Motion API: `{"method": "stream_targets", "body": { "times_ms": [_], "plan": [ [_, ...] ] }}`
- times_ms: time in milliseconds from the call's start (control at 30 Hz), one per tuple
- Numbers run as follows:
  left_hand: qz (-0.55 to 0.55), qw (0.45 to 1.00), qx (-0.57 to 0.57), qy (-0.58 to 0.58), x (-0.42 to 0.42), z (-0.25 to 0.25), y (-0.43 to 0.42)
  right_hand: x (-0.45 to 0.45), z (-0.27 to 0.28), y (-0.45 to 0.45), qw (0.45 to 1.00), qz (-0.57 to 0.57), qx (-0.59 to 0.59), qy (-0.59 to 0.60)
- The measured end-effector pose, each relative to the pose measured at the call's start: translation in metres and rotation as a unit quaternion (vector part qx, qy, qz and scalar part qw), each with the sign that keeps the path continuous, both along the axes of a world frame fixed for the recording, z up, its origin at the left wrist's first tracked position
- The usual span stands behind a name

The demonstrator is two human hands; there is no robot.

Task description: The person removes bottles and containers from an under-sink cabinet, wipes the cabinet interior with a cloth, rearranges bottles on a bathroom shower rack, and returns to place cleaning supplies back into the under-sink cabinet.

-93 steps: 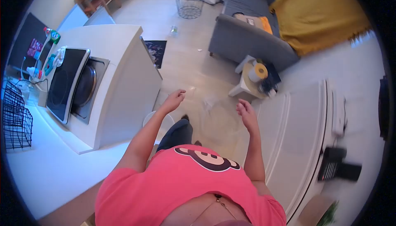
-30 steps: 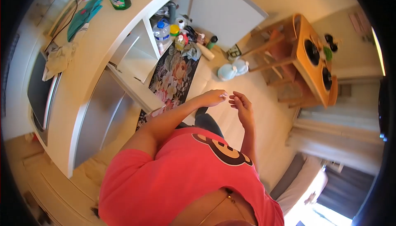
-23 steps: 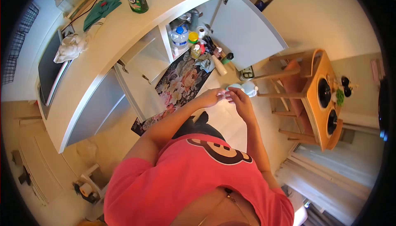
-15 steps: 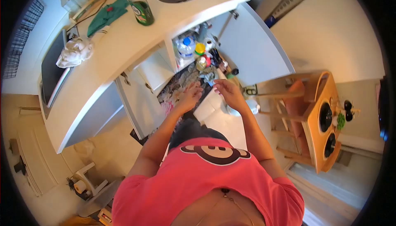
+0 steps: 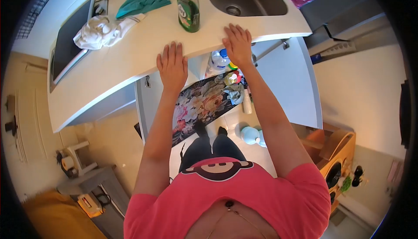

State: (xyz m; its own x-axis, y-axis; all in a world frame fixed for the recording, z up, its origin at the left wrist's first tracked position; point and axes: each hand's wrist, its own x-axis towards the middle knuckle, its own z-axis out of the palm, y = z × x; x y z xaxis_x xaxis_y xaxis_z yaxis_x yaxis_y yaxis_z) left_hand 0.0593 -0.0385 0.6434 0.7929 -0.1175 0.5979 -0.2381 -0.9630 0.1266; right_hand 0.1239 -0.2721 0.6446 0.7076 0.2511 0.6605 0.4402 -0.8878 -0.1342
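My left hand [image 5: 173,67] lies flat on the front edge of the white countertop [image 5: 130,60], fingers stretched out. Farther right, my right hand [image 5: 238,45] rests on the same edge with its fingers spread, just below the sink [image 5: 265,8]. Neither holds anything. Between and beyond them stands a dish soap bottle [image 5: 189,10] with green liquid and a red cap. Under my right hand, inside the open cabinet, a clear plastic bottle with a blue cap [image 5: 219,60] shows in part. A teal cloth [image 5: 143,1] and a crumpled white cloth [image 5: 102,32] lie toward the left.
Open cabinet doors [image 5: 287,82] stand on both sides below the counter. A floral mat [image 5: 202,104] covers the floor by my feet, with a grey-green cloth [image 5: 235,94] on it. Pale blue bottles [image 5: 250,135] stand at right. A toy kitchen [image 5: 335,152] is farther right.
Both hands have risen from in front of the open cabinet to the countertop edge and now lie flat there. My view has shifted, bringing more of the mat and sink into sight.
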Motion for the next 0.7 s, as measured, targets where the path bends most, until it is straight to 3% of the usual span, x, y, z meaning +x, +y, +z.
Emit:
{"method": "stream_targets", "body": {
  "times_ms": [367, 467, 700],
  "plan": [
    [0.034, 0.993, 0.01, -0.109, 0.019, -0.042, -0.005, 0.018, -0.043, -0.003, 0.991, 0.024, 0.076, -0.108],
    [0.031, 0.992, 0.006, -0.121, 0.021, -0.045, -0.004, 0.015, -0.04, -0.006, 0.996, 0.027, 0.066, -0.056],
    [0.028, 0.994, 0.015, -0.1, 0.015, -0.032, -0.008, 0.014, -0.038, -0.008, 0.996, 0.032, 0.065, -0.058]
  ]
}}
